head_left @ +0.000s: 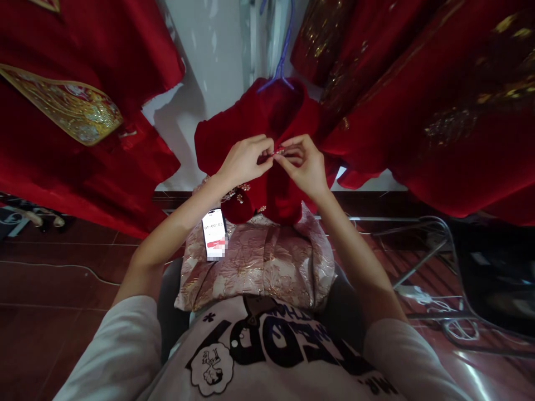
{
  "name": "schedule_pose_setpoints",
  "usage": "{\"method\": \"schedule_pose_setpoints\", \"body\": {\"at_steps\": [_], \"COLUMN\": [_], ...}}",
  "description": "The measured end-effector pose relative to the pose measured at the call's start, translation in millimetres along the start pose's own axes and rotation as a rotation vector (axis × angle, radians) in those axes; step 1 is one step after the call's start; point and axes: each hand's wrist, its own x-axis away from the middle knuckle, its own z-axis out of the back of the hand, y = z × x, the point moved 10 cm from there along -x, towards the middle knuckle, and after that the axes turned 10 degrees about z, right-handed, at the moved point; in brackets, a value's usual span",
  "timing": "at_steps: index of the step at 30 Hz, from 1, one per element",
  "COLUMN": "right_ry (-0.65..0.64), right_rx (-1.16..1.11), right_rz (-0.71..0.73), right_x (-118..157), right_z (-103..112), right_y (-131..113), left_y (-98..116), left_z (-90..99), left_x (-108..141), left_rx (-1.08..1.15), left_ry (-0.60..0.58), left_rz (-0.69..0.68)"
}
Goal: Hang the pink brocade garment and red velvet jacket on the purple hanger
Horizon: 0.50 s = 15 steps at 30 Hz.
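A dark red velvet garment (217,136) hangs on a purple hanger (283,67), its lower part over a pink brocade cushion (267,262) on the lap. In front of the garment, my left hand (249,159) is closed, fingertips pinched on a small red piece with pale beads (279,150). My right hand (307,167) pinches the same small piece from the other side, so the fingertips of both hands nearly meet. Beaded decoration (240,192) shows under my left wrist.
A lit phone (214,234) lies on the cushion's left part. Red garments with gold embroidery hang at left (83,111) and right (451,122). A black chair with a metal frame (447,234) and white cables (460,328) are at right.
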Motion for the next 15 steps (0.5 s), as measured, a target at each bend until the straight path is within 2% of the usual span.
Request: {"method": "schedule_pose_setpoints", "body": {"at_steps": [10,15], "right_ry": [-0.105,-0.124], "right_rx": [0.04,0.099], "right_rz": [0.045,0.077], "right_x": [-5,-9], "right_z": [-2,-7], "right_y": [-5,-3], "left_y": [4,5], "left_z": [-7.5,-11.2], "left_x": [-2,-3], "left_rx": [-0.103,0.001], "left_ry": [-0.109,-0.109], "left_rz": [-0.115,-0.066]}}
